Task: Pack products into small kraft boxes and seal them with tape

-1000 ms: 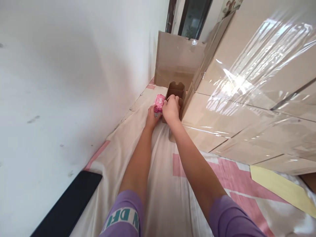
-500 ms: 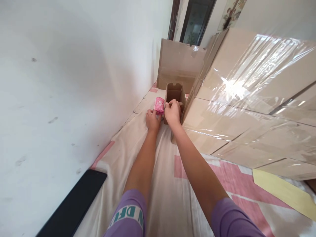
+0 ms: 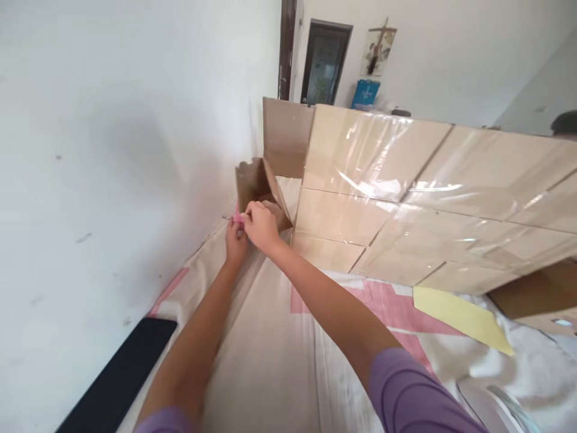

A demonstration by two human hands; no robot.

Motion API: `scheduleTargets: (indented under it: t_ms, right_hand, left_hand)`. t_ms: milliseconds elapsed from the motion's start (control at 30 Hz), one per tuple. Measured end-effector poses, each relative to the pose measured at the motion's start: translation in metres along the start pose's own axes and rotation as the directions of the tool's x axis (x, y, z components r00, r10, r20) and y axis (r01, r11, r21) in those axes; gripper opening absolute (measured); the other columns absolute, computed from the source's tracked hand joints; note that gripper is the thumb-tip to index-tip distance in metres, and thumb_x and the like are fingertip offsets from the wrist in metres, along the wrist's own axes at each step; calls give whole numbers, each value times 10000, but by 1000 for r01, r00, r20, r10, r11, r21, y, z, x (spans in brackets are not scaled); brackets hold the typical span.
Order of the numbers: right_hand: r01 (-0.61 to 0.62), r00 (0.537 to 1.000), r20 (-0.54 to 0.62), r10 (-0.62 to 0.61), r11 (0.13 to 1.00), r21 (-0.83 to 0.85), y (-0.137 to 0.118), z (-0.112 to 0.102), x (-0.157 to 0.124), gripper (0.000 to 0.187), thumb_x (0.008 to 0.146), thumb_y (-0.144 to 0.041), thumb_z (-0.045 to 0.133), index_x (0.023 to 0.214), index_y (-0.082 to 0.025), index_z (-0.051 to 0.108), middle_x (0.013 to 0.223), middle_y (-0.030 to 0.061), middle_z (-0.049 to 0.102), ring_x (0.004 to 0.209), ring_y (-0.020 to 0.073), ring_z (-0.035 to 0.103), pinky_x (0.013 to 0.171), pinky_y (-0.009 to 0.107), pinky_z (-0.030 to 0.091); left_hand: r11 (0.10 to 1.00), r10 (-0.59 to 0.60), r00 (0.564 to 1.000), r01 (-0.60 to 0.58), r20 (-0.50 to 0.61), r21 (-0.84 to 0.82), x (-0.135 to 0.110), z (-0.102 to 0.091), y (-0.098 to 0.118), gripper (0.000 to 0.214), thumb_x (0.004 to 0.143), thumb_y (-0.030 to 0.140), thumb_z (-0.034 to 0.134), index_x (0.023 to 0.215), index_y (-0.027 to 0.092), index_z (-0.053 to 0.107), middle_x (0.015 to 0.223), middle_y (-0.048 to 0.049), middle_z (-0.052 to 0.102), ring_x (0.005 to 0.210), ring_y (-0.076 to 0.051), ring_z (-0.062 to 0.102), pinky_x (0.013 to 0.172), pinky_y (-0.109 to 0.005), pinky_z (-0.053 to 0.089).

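A small open-topped cardboard box [image 3: 250,180] stands turned at an angle beside the white wall. My right hand [image 3: 262,227] is closed over its near edge, with the fingertips partly hidden. Just left of it, my left hand [image 3: 236,243] has its fingers around the near end of a pink packet [image 3: 238,218]. Only a sliver of that packet shows; the box and my hands cover the rest.
A large partition of taped cardboard [image 3: 360,204] rises on the right, with a brown cardboard panel [image 3: 288,138] behind the box. Along the wall lies a black phone-like slab [image 3: 121,373]. Yellow paper [image 3: 460,319] rests on the pink-and-white cloth [image 3: 279,361].
My right hand has swung the box leftward, away from the partition and toward the wall. The pink packet, earlier in plain sight, is now mostly covered. The camera view has shifted right.
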State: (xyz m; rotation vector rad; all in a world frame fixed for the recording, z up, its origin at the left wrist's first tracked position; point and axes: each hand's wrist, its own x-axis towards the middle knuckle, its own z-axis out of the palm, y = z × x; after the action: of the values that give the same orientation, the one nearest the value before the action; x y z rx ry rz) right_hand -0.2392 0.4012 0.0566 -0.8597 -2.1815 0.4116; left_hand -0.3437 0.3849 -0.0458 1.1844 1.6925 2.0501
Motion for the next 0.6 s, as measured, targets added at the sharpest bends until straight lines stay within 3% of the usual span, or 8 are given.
scheduleTargets:
  t_ms: [100,167,233,300,367,433,500,600]
  right_hand:
    - [86,994,54,-92,991,102,-28,-20,-30,153,982,-210,572,831,-229,566,926,17,663,875,196,602,778,315,461]
    - [105,992,58,-116,980,168,-42,-43,-56,175,977,-221,591,806,-231,559,865,4,662,881,198,604,813,323,463]
    - [115,988,77,-135,970,215,-52,-72,-86,186,958,-232,625,787,-234,552,802,-7,658,887,208,604,866,346,460]
    - [141,976,129,-175,962,234,-56,-106,-121,186,942,-225,636,782,-235,543,777,-12,657,892,217,598,910,373,449]
    - [169,956,197,-218,956,240,-55,-145,-160,196,950,-209,605,775,-233,519,784,-6,652,885,218,586,906,382,443]
    - [151,940,260,-220,954,261,-49,-185,-200,218,968,-205,555,763,-233,487,790,5,628,846,208,571,825,357,446]
    - [78,935,305,-179,945,318,-36,-225,-238,225,981,-215,528,763,-236,476,786,5,597,776,187,552,725,323,433]
    - [-48,949,306,-76,924,379,-12,-274,-285,233,990,-219,502,759,-240,480,747,-6,551,686,164,516,635,300,403]
  left_hand:
    - [992,50,999,-49,-12,118,-53,-49,24,210,807,406,725,824,236,603,1548,-95,494,1535,-313,334,1297,-540,231]
    - [975,69,998,-67,1,211,-101,-76,46,221,842,423,699,793,237,590,1594,-78,439,1515,-314,363,1246,-549,348]
    - [948,67,997,-73,30,309,-154,-94,71,214,892,433,647,822,234,611,1603,-84,412,1452,-319,440,1069,-519,537]
    - [928,42,997,-62,61,368,-206,-102,99,220,921,435,622,841,230,634,1578,-93,416,1365,-318,515,840,-431,621]
    - [906,45,996,-73,78,417,-255,-102,128,197,923,416,637,841,238,657,1516,-98,457,1303,-322,547,771,-414,611]
    - [846,136,988,-153,71,510,-299,-93,157,150,916,367,664,813,259,675,1407,-104,524,1246,-331,551,877,-498,569]
    - [767,252,964,-255,88,589,-340,-76,182,144,915,293,672,772,274,680,1309,-112,560,1162,-324,553,963,-564,492]
    - [691,356,926,-349,122,633,-396,-39,204,181,917,234,672,743,282,685,1216,-128,576,1078,-312,538,948,-567,441]
